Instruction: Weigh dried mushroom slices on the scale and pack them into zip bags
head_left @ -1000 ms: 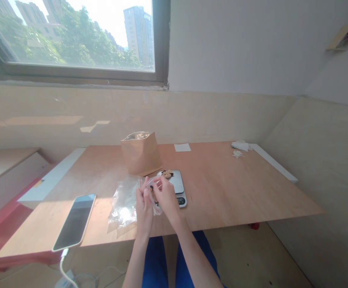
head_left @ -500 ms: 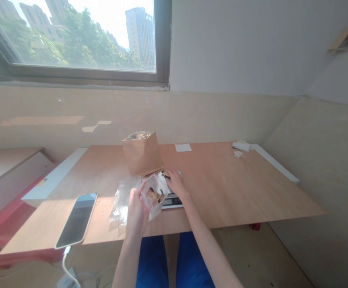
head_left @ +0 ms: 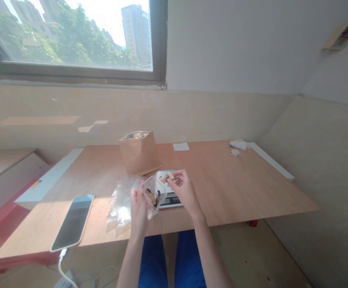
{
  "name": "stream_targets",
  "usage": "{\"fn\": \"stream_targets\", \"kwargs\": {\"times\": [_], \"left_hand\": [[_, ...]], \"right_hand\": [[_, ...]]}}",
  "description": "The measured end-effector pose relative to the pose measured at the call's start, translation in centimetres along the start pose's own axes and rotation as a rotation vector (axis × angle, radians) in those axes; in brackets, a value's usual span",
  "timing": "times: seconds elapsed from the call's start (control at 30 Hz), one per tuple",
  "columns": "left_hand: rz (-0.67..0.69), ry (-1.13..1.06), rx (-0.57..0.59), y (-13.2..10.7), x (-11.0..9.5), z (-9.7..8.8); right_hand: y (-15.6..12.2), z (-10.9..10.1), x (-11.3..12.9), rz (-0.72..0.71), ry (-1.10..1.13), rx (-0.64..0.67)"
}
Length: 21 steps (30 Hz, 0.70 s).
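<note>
My left hand (head_left: pixel 138 205) grips a small clear plastic bag (head_left: pixel 152 193) with dark and tan pieces inside, held just above the table's near edge. My right hand (head_left: pixel 184 188) pinches a small tan piece (head_left: pixel 167 176) right at the bag's mouth, above a small digital scale (head_left: pixel 169 198). A brown paper pouch (head_left: pixel 139 152) stands open behind the scale.
A pile of clear plastic bags (head_left: pixel 121 202) lies left of my left hand. A phone (head_left: pixel 73 221) on a cable rests at the wooden table's (head_left: pixel 228 188) near left. A white paper slip (head_left: pixel 181 147) and crumpled white scraps (head_left: pixel 237 145) lie at the far side.
My right hand went from the bag to the scale, picked a piece off it and brought it back to the bag's mouth. My left hand kept hold of the bag.
</note>
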<state>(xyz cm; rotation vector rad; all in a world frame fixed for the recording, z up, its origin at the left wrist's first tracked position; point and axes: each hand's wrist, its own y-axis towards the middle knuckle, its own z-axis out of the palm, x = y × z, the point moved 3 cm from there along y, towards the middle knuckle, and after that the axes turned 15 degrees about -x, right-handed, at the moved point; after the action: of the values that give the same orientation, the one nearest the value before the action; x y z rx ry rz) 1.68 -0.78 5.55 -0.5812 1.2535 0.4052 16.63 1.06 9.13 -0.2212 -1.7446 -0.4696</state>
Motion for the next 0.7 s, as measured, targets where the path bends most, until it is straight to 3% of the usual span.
{"fn": "stream_targets", "kwargs": {"times": [0.1, 0.27, 0.53, 0.7], "left_hand": [[-0.079, -0.028, 0.037, -0.5, 0.3, 0.4], [-0.058, -0.018, 0.071, -1.3, 0.3, 0.8], [0.055, -0.037, 0.088, -1.1, 0.6, 0.8], [0.084, -0.037, 0.098, -1.4, 1.0, 1.2]], "right_hand": [[-1.0, 0.5, 2.2, -0.138, -0.181, 0.096], [-1.5, 3.3, 2.6, -0.413, -0.468, 0.196], [-1.4, 4.4, 2.3, -0.515, -0.543, 0.250], [-1.5, 5.6, 0.0, -0.537, -0.521, 0.451]]}}
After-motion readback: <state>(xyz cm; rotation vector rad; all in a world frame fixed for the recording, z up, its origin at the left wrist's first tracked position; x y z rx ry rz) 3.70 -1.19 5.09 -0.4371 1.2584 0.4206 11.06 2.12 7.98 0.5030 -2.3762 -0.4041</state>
